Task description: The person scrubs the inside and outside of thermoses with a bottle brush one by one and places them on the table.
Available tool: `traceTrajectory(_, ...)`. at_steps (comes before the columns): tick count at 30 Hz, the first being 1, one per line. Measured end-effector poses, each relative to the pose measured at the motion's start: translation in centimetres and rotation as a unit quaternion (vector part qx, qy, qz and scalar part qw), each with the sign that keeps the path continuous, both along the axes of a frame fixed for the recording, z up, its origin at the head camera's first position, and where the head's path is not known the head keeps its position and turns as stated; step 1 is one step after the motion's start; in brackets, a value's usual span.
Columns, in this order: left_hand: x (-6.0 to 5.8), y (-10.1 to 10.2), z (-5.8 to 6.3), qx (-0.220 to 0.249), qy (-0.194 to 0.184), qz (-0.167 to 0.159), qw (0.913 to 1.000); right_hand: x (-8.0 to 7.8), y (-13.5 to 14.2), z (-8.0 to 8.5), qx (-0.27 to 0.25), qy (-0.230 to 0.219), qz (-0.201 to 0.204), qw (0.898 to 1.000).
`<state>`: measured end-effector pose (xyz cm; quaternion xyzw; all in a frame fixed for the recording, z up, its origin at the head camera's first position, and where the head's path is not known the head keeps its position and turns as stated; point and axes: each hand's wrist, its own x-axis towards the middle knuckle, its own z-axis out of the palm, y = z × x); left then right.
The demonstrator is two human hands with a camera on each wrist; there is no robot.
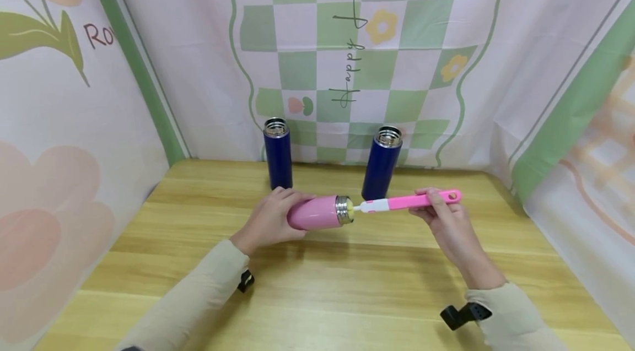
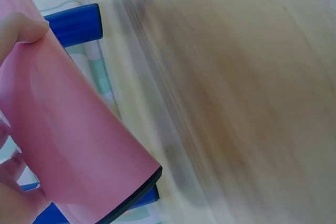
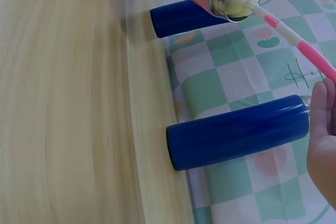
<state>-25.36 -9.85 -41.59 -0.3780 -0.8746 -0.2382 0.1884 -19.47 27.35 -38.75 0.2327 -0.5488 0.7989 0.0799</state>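
My left hand [image 1: 275,216] grips a pink thermos bottle [image 1: 317,212] round its body, tilted onto its side with the open steel mouth toward the right. In my right hand [image 1: 448,230] is the pink and white handle of a bottle brush [image 1: 412,202], pinched near the end with the hanging hole. The brush's yellow sponge head [image 3: 241,1] sits in the bottle's mouth, partly hidden inside. In the left wrist view the bottle's dark base [image 2: 134,198] points toward the tabletop, with fingers curled over the pink wall.
Two dark blue bottles without lids stand upright at the back of the wooden table [image 1: 347,296], a left one [image 1: 279,158] and a right one [image 1: 382,166]. Behind them hangs a green and white checked curtain [image 1: 337,70]. Black straps with cameras [image 1: 463,315] sit on both wrists.
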Motion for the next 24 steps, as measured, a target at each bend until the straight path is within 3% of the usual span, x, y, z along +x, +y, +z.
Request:
traceTrajectory(10, 0.2, 1.9, 0.8, -0.012, 0.013, -0.029, 0.9994, -0.4, -2.6, -1.1, 0.059, -0.048, 0.038, 0.996)
traceTrajectory(18, 0.3, 2.4, 1.3, -0.001, 0.018, -0.025, 0.9995, -0.4, -3.5, -1.2, 0.039, -0.057, 0.045, 0.997)
traceTrajectory(24, 0.3, 2.2, 1.2, 0.008, 0.024, -0.027, 0.9993, -0.3, -3.6, -0.9, 0.061, -0.067, 0.011, 0.996)
